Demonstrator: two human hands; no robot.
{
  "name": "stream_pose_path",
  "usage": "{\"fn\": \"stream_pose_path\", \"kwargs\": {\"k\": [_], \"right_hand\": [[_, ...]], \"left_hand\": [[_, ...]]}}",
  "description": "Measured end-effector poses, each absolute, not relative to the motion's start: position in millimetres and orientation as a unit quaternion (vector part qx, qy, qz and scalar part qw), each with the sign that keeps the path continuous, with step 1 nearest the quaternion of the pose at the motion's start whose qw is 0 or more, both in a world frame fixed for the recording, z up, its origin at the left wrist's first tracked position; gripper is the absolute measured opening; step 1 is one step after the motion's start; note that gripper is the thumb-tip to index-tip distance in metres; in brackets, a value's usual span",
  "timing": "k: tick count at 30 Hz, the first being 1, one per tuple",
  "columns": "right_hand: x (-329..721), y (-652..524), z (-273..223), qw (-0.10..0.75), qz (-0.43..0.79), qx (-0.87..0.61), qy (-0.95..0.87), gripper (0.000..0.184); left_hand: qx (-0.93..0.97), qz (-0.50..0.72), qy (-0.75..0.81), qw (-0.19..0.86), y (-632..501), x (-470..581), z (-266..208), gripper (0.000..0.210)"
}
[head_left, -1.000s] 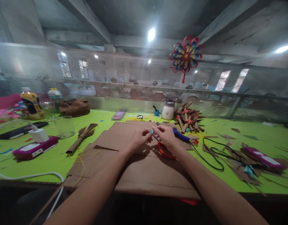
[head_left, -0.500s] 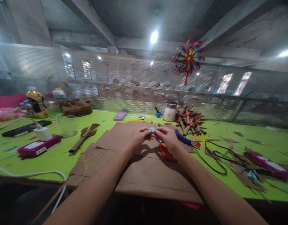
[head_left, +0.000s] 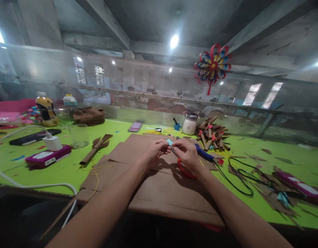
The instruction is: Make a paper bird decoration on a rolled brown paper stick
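Both hands meet over the brown card (head_left: 159, 186): the left hand (head_left: 155, 153) and right hand (head_left: 186, 155) pinch 1 small blue paper bit (head_left: 169, 142) tight between fingertips, folding it; next needs a careful, firm press

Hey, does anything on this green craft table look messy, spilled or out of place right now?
Nothing is spilled. Torn brown paper scraps lie strewn on the right of the green table, tangled with a black cord. Both hands, left hand and right hand, pinch a small light-blue piece.
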State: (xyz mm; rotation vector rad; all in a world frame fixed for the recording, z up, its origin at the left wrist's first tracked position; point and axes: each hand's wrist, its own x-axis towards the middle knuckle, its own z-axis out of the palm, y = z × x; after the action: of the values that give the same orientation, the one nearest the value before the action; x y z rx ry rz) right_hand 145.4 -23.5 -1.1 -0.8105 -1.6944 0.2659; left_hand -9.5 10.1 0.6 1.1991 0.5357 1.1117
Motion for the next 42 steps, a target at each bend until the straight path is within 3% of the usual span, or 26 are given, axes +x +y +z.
{"fn": "stream_pose_path", "kwargs": {"k": [7, 14, 21, 42], "right_hand": [[145.9, -11.8, -6.0, 0.644, 0.302, -0.363, -0.601, 0.025], [143.5, -16.1, -0.6, 0.628, 0.388, -0.364, -0.568, 0.043], [144.0, -17.5, -3.9, 0.604, 0.438, -0.358, -0.561, 0.027], [155.4, -23.9, 6.6, 0.563, 0.543, -0.325, -0.532, 0.028]], "left_hand": [[0.575, 0.457, 0.233, 0.637, 9.8, -6.2, -1.6, 0.024], [0.552, 0.477, 0.224, 0.646, 10.9, -5.3, -4.4, 0.025], [0.521, 0.474, 0.209, 0.679, 10.6, -8.1, -2.5, 0.021], [0.51, 0.432, 0.202, 0.717, 15.3, -9.0, -6.1, 0.024]]}}
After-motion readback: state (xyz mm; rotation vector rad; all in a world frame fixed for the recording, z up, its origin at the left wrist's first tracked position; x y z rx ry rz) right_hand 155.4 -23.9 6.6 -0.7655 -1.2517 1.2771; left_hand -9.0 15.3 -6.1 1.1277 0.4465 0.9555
